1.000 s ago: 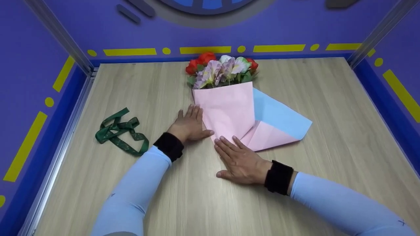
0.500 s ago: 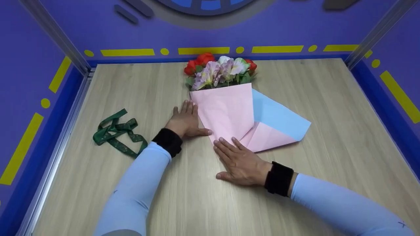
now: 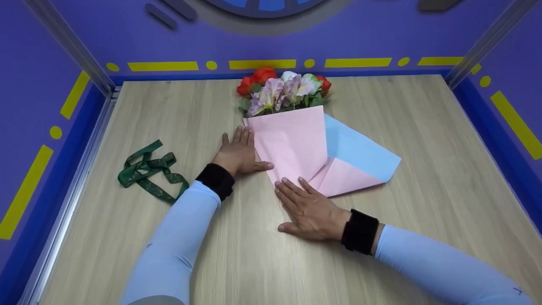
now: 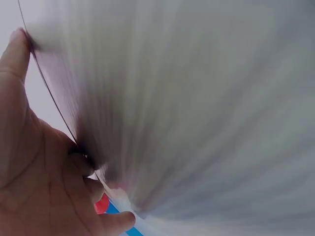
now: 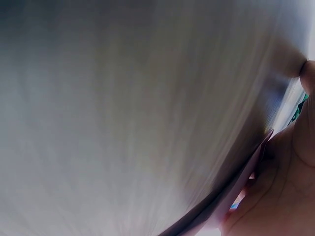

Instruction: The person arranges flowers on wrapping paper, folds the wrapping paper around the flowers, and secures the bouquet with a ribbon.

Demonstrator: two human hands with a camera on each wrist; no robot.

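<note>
A bouquet of red, white and lilac flowers (image 3: pixel 279 91) lies on the table, its stems covered by pink wrapping paper (image 3: pixel 292 140) folded over from the left. My left hand (image 3: pixel 239 154) lies along the paper's left edge, fingers straight and thumb on the pink sheet. At the paper's lower point, my right hand (image 3: pixel 311 209) rests flat with fingertips pressing the fold. The left wrist view shows the left palm (image 4: pixel 44 182) close over the table. In the right wrist view, the paper's edge (image 5: pixel 236 196) passes under the right hand.
The paper's right flap spreads out with its blue side (image 3: pixel 360 148) up and a pink corner folded over. A tangled green ribbon (image 3: pixel 154 171) lies to the left, near my left forearm. Purple walls (image 3: pixel 271 46) enclose the wooden table (image 3: pixel 436 178) at the back and sides.
My left hand has slid slightly up and left along the paper's left edge, which now sits a little further left. The right hand stays in place.
</note>
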